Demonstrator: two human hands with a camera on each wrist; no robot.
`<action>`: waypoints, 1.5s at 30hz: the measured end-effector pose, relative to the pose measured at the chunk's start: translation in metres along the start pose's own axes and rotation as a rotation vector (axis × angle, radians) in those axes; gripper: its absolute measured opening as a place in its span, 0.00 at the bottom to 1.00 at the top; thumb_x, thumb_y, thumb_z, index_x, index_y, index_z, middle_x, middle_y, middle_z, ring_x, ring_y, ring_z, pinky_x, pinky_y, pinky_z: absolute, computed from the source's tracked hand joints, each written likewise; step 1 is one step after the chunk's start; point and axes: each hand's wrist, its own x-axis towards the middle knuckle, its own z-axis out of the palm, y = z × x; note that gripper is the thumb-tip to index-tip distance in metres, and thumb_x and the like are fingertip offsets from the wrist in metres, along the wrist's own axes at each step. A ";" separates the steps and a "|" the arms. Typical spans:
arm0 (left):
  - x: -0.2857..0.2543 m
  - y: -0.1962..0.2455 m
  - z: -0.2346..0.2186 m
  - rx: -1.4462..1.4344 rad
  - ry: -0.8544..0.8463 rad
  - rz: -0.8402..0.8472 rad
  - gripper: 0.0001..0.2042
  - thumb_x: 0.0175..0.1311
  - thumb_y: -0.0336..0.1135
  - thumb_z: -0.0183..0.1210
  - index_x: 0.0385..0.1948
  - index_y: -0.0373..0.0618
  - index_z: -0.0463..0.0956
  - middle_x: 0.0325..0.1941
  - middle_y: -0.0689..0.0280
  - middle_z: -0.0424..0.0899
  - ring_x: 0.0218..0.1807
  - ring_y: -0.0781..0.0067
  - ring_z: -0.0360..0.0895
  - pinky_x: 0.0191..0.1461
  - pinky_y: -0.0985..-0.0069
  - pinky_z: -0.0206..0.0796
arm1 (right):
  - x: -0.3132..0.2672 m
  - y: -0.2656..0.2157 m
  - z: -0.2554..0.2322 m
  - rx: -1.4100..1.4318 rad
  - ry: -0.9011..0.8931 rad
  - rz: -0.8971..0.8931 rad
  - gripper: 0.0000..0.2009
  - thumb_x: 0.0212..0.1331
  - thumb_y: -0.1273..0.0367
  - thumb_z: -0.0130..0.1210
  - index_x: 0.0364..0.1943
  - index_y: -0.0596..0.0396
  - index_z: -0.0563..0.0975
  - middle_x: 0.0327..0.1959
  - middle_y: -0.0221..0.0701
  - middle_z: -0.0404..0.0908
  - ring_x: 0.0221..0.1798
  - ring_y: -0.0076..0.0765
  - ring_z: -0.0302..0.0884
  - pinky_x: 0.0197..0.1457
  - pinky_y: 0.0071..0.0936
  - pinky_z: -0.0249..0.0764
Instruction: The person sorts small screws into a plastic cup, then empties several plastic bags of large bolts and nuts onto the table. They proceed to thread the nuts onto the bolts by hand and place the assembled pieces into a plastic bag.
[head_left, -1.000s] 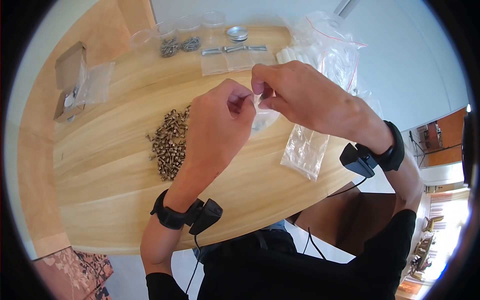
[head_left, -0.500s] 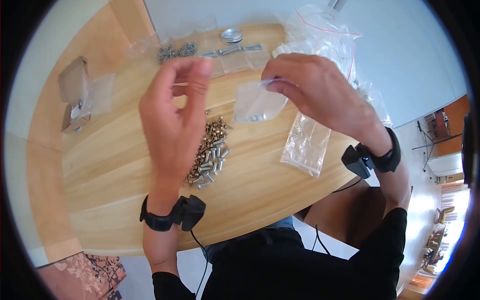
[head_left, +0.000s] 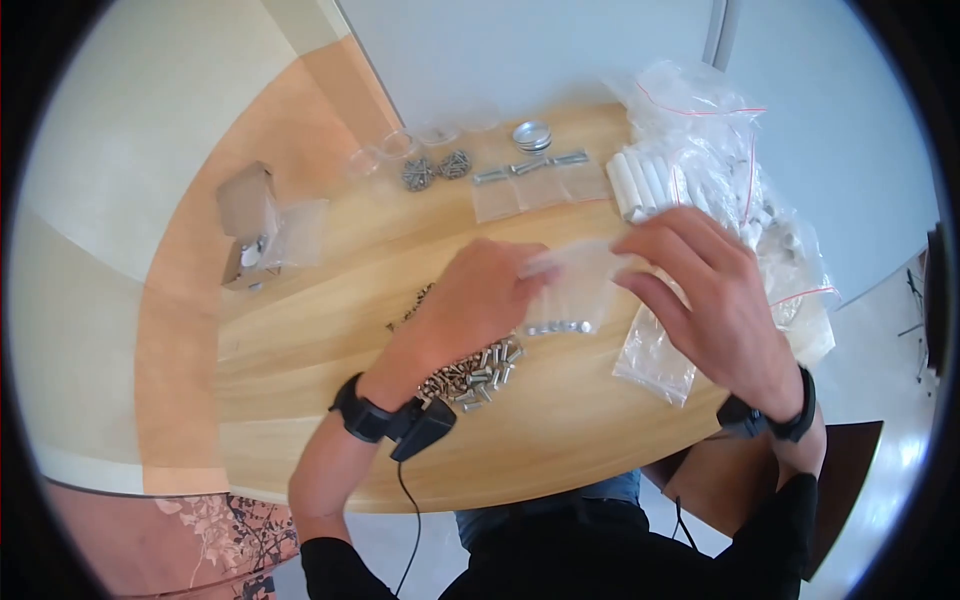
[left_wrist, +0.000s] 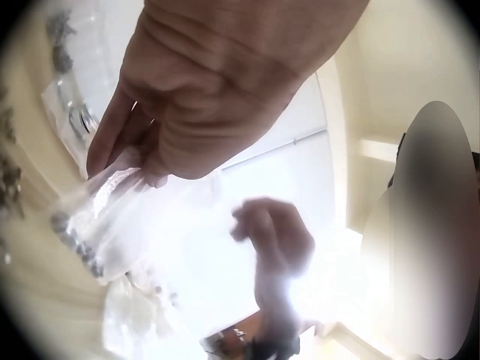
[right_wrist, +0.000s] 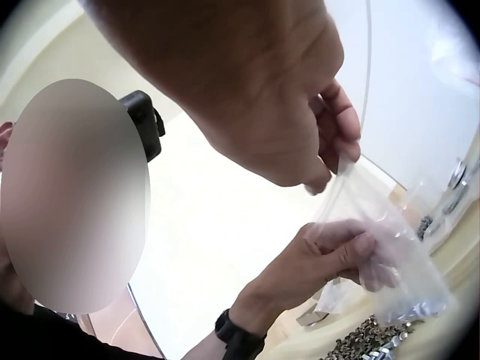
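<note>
A small clear plastic bag [head_left: 572, 285] hangs over the table between both hands, with several small silvery metal pieces [head_left: 560, 327] lined up along its bottom. My left hand [head_left: 485, 295] pinches the bag's upper left side; the left wrist view shows its fingertips on the crumpled plastic [left_wrist: 112, 199]. At the upper right corner is my right hand [head_left: 700, 295], thumb and index finger at the edge. In the right wrist view its fingertips [right_wrist: 349, 150] pinch the gathered top. Below my left forearm lies a pile of short bolts [head_left: 470, 378], some brassy, some silvery, partly hidden.
Another clear bag [head_left: 655, 355] lies flat at the right. Behind are small bags with long bolts [head_left: 545, 190], heaps of screws [head_left: 418, 175], stacked metal lids [head_left: 531, 136] and large bags with white tubes [head_left: 640, 185]. An open cardboard box [head_left: 245, 215] stands at the left.
My left hand left the bag, swung left over the pile, then came back to the bag's left side. The right hand has kept the bag. The head view has shifted.
</note>
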 end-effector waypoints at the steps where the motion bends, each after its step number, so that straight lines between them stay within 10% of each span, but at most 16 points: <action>1: 0.004 0.000 -0.013 0.018 -0.005 -0.006 0.13 0.71 0.42 0.60 0.43 0.40 0.82 0.34 0.47 0.84 0.36 0.43 0.79 0.44 0.58 0.72 | -0.014 -0.001 -0.009 0.019 -0.032 0.066 0.07 0.58 0.74 0.65 0.38 0.59 0.79 0.32 0.36 0.78 0.37 0.49 0.78 0.41 0.39 0.76; 7: 0.028 -0.021 -0.082 0.357 0.041 -0.280 0.11 0.69 0.37 0.59 0.44 0.41 0.85 0.31 0.48 0.84 0.36 0.44 0.82 0.42 0.57 0.71 | -0.137 0.008 0.007 0.190 -0.069 0.401 0.06 0.55 0.79 0.66 0.35 0.59 0.81 0.33 0.37 0.82 0.34 0.45 0.82 0.36 0.35 0.78; 12: 0.035 -0.113 -0.083 0.519 0.129 0.093 0.17 0.67 0.23 0.53 0.56 0.41 0.81 0.55 0.48 0.84 0.61 0.49 0.81 0.66 0.64 0.70 | -0.191 0.014 0.025 0.272 0.045 0.689 0.05 0.59 0.79 0.65 0.37 0.59 0.82 0.34 0.37 0.83 0.34 0.41 0.83 0.36 0.31 0.78; 16: 0.006 -0.155 -0.064 0.595 -0.039 0.043 0.22 0.64 0.21 0.53 0.62 0.42 0.77 0.67 0.51 0.78 0.71 0.49 0.72 0.76 0.65 0.62 | -0.190 0.013 0.021 0.260 0.084 0.733 0.05 0.59 0.78 0.65 0.37 0.59 0.82 0.34 0.37 0.83 0.32 0.39 0.82 0.35 0.29 0.76; 18: -0.007 -0.150 -0.059 0.512 -0.243 -0.012 0.26 0.63 0.23 0.54 0.66 0.43 0.73 0.74 0.55 0.71 0.77 0.51 0.64 0.81 0.65 0.55 | -0.190 0.013 0.023 0.246 0.072 0.722 0.04 0.59 0.78 0.65 0.37 0.59 0.82 0.34 0.36 0.83 0.32 0.38 0.81 0.35 0.29 0.76; 29: 0.014 -0.161 -0.040 0.350 -0.240 -0.325 0.28 0.80 0.47 0.46 0.74 0.38 0.62 0.82 0.51 0.57 0.83 0.53 0.52 0.84 0.66 0.44 | -0.189 0.014 0.022 0.385 0.086 0.912 0.02 0.63 0.78 0.63 0.35 0.62 0.80 0.32 0.36 0.81 0.30 0.31 0.79 0.34 0.25 0.72; 39: 0.021 -0.144 -0.037 0.515 -0.128 -0.096 0.30 0.81 0.47 0.44 0.78 0.40 0.52 0.85 0.54 0.47 0.85 0.55 0.43 0.85 0.64 0.39 | -0.188 0.017 0.024 0.332 0.089 0.904 0.03 0.62 0.78 0.63 0.35 0.62 0.80 0.31 0.36 0.81 0.30 0.31 0.79 0.35 0.25 0.73; 45: 0.016 -0.176 -0.015 0.670 -0.254 -0.174 0.30 0.81 0.47 0.43 0.77 0.37 0.53 0.85 0.53 0.46 0.85 0.51 0.41 0.85 0.61 0.40 | -0.167 0.015 0.024 0.041 -0.096 0.469 0.14 0.52 0.73 0.69 0.44 0.55 0.82 0.48 0.39 0.82 0.48 0.46 0.80 0.51 0.40 0.76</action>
